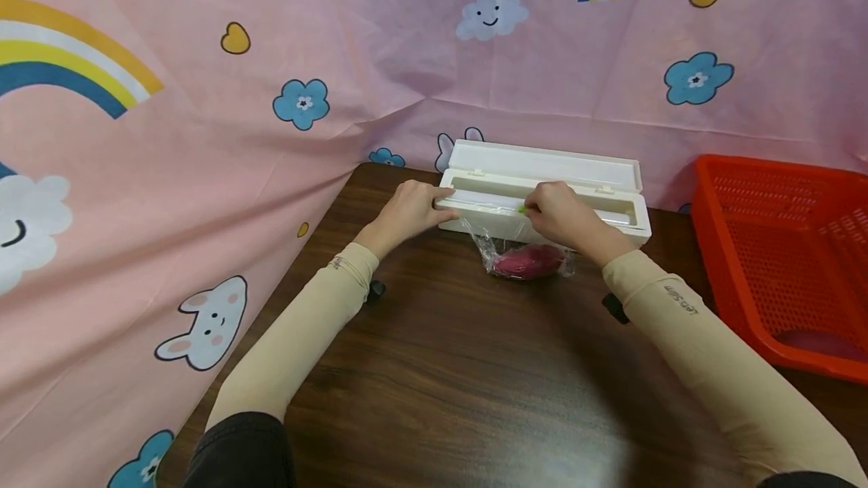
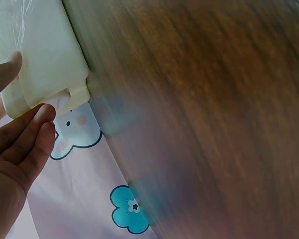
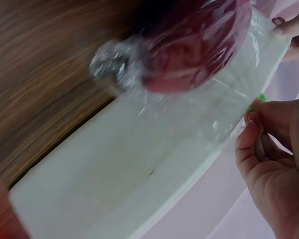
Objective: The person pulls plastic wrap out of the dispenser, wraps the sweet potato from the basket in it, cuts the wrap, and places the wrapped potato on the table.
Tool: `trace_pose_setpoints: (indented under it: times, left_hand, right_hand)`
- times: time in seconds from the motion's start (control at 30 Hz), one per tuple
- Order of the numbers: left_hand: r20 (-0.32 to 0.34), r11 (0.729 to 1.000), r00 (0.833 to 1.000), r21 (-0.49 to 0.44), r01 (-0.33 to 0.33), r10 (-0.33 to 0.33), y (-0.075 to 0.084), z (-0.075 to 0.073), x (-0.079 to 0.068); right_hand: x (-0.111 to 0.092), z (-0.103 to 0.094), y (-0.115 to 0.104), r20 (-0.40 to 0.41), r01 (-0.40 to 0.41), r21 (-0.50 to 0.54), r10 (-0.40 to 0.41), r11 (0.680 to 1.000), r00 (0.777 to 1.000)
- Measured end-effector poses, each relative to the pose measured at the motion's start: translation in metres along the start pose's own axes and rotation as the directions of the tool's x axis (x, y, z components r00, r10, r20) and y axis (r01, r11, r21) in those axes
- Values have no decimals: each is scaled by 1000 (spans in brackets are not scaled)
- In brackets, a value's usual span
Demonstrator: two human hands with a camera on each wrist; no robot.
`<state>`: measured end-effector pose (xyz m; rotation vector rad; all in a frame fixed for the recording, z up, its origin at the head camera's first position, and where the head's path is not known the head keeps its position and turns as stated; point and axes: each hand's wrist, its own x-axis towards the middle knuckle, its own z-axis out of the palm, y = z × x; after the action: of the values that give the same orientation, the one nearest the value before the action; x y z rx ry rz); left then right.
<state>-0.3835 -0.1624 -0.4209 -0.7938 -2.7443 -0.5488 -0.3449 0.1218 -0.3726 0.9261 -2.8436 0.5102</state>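
While two bare hands work at one long white lidded box on a dark brown wood-grain surface [image 1: 475, 367], the left hand [image 1: 410, 209] has its grip clasped on the box's left end. The right hand's [image 1: 563, 213] grip pinches one small bright-green piece at the box's front edge. The long white box [image 1: 491, 224], its single lid [image 1: 549, 160] tipped back, holds one white roll [image 1: 484, 200]. Clear plastic film [image 1: 484, 247] comes over the front to one dark-red oval object, wrapped in it, just in front of the box. One orange-red plastic basket [image 1: 728, 262] stands at the right, and a pink printed cloth [image 1: 380, 36] hangs behind.

Only the head view shows the whole box and the roll inside. The left wrist view alone shows a gap at the box's end, near the fingertips. The right wrist view brings out the green piece [image 3: 262, 97], the dark-red oval object [image 3: 189, 55], the film's crumpled end and a small dark mark on the box.
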Motion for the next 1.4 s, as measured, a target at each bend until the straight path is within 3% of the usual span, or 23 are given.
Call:
trace_pose_setpoints:
  times: [0.4, 0.83, 1.4]
  left_hand:
    - [-19, 1000, 1000, 8, -24, 24, -3, -1, -1]
    - [3, 999, 1000, 47, -18, 18, 0, -3, 2]
    - [20, 999, 1000, 30, -11, 10, -2, -2, 3]
  right_hand:
    - [29, 16, -23, -4, 28, 22, -28, 999, 1000]
    - [43, 25, -35, -2, 0, 53, 0, 999, 1000]
    - [64, 36, -53, -23, 33, 54, -32, 998, 999]
